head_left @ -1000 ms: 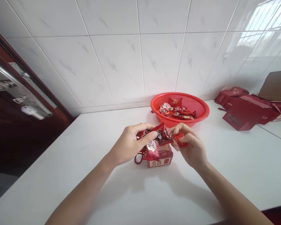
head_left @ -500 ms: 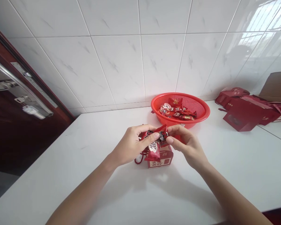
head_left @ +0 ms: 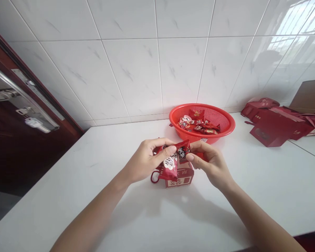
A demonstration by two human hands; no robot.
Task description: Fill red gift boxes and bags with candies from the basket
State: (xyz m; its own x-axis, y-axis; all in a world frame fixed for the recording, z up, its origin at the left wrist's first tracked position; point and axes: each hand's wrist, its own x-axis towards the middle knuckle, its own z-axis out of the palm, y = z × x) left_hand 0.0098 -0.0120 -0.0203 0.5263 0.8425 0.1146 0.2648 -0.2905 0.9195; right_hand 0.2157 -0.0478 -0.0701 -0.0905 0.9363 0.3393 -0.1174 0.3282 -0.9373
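My left hand point(head_left: 151, 159) is closed around red-and-white wrapped candies point(head_left: 170, 168), its thumb lying across the wrappers. With thumb and fingers my right hand point(head_left: 207, 159) pinches a smaller candy in a dark and red wrapper point(head_left: 183, 152), which touches the candies in the left hand. Both hands are above a small red gift box point(head_left: 180, 182) with cream lettering. A dark red cord loop point(head_left: 154, 177) shows at the box's left side. The hands and candies hide most of the box's top.
Behind my hands, a red plastic basket point(head_left: 227, 131) holds several wrapped candies. Red boxes point(head_left: 275, 126) and an open brown carton point(head_left: 308, 96) are piled at the right on the white countertop point(head_left: 94, 157). A tiled wall stands behind; a door with keys point(head_left: 36, 122) is at left.
The candies in my left hand have shifted slightly left and turned a little. The small dark-wrapped candy between the hands now shows more of its face. The box stays in place.
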